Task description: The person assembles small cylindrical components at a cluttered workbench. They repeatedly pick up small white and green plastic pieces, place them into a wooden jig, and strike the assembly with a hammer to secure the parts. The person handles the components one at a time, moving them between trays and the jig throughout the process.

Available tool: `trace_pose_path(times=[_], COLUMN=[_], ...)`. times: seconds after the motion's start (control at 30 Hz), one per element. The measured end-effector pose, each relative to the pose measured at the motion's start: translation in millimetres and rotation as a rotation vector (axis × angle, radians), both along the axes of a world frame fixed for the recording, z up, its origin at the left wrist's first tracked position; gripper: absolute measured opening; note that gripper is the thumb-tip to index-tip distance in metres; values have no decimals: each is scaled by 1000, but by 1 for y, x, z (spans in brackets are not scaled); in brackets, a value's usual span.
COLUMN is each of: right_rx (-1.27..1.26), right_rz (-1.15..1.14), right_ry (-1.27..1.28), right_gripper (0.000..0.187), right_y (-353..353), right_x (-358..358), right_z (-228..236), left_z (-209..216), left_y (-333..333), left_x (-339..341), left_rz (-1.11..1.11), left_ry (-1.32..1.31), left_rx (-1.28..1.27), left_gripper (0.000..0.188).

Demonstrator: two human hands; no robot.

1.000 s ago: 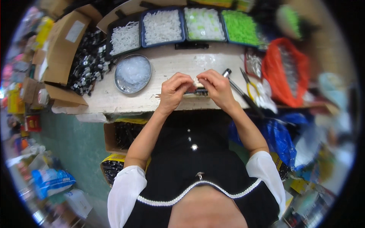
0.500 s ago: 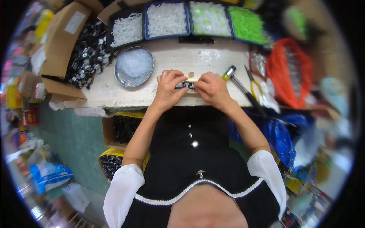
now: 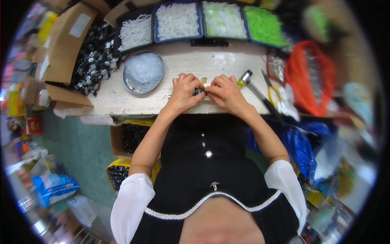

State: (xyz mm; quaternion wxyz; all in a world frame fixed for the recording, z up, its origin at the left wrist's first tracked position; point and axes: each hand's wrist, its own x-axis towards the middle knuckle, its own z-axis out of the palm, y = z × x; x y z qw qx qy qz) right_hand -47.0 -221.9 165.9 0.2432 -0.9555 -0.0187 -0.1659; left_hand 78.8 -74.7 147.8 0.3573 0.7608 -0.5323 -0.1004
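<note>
Over the near part of the worktable, my left hand (image 3: 184,94) is closed around a small black part with silvery bits (image 3: 198,91), gripping it between thumb and fingers. Most of that part is hidden by the hand. My right hand (image 3: 226,94) meets it from the other side, thumb and fingertips pinched together at the part's right end. Anything small inside that pinch is out of sight. Just right of my right hand lies a hammer (image 3: 260,96) with a yellow and black head.
A metal bowl (image 3: 145,88) of translucent pieces stands left on the worktable (image 3: 178,57). Farther left, black and silver parts (image 3: 95,55) spill from a cardboard box (image 3: 67,44). Trays (image 3: 179,40) of white and green pieces line the back. Pliers (image 3: 273,92) and a red bag (image 3: 289,77) lie right.
My left hand has shifted right along the small black part and covers more of it. The fingertips of both hands are closer together. My right hand has moved only slightly.
</note>
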Motion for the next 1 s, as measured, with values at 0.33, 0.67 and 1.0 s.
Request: trace_pose_path(times=[0.33, 0.67, 1.0], right_rx=[76, -199, -219], right_rz=[-456, -838, -840], right_ry=[-130, 192, 282], right_gripper=[12, 17, 13], right_y=[-107, -171, -180], right_x=[-52, -71, -61], right_z=[4, -6, -11], left_z=[44, 53, 46], left_y=[-70, -274, -308], left_x=[13, 26, 25], left_rz=[-242, -68, -115], left_ry=[-181, -698, -666], left_rx=[37, 21, 244], left_gripper=[19, 12, 15])
